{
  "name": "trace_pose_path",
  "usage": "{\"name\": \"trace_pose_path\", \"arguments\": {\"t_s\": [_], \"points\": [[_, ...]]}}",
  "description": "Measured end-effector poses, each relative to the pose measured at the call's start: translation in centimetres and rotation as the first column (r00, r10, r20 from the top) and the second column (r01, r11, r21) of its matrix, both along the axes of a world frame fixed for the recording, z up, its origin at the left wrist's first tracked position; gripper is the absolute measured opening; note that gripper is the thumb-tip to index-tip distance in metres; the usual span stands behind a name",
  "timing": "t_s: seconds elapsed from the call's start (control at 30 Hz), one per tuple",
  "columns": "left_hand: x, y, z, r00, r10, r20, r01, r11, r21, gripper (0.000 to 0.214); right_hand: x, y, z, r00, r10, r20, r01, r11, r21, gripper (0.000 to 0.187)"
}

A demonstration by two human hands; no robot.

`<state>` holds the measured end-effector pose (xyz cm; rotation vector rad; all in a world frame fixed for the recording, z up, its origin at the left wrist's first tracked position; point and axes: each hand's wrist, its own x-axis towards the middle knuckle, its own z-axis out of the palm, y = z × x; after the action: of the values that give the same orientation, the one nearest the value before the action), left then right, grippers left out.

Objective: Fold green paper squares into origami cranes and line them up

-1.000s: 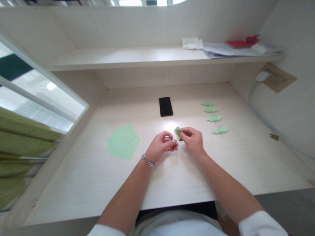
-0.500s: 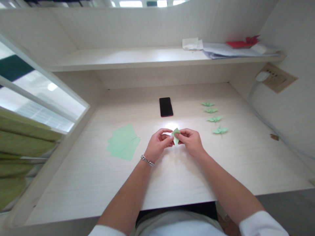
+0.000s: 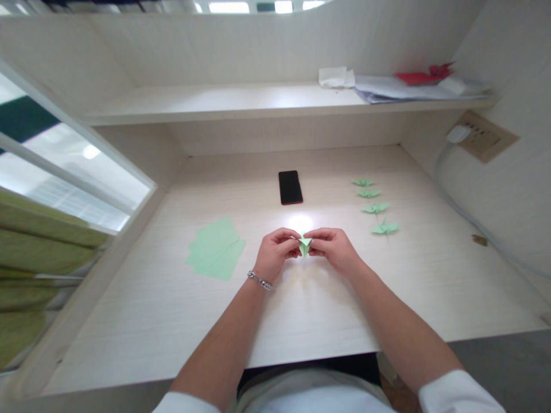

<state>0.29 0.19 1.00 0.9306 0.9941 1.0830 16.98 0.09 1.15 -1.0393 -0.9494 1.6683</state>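
Between my two hands is a small piece of folded green paper, its top edge wide and its lower end a point. My left hand pinches its left side with thumb and fingers. On the right side, my right hand grips it the same way. Fingertips cover both side edges of the paper. Several folded green paper cranes stand in a column to the right of my hands. Loose green paper sheets lie fanned out on the left.
A black phone lies on the white desk beyond my hands. Papers and a red folded item rest on the shelf. A cable runs down the right wall from a socket.
The folded paper has turned and its top flap now lies folded down into a wide triangle. My right fingers have shifted from its face to its right edge.
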Motion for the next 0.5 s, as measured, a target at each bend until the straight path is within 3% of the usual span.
{"name": "trace_pose_path", "arguments": {"t_s": [0.13,0.3,0.5], "points": [[-0.02,0.0,0.03,1.0,0.004,-0.01,-0.003,1.0,0.021,0.012,0.18,-0.01,0.3,0.999,0.035,-0.04,-0.037,0.999,-0.035,0.022],[-0.05,-0.02,0.09,1.0,-0.023,-0.014,0.023,1.0,0.013,0.016,0.05,0.18,-0.18,0.996,-0.04,0.079,0.039,0.999,0.018,0.024],[-0.08,0.11,-0.31,0.993,-0.004,-0.121,0.01,0.999,0.051,0.027,-0.04,0.2,-0.4,0.994,-0.035,0.102,0.029,0.998,0.057,0.033]]}}
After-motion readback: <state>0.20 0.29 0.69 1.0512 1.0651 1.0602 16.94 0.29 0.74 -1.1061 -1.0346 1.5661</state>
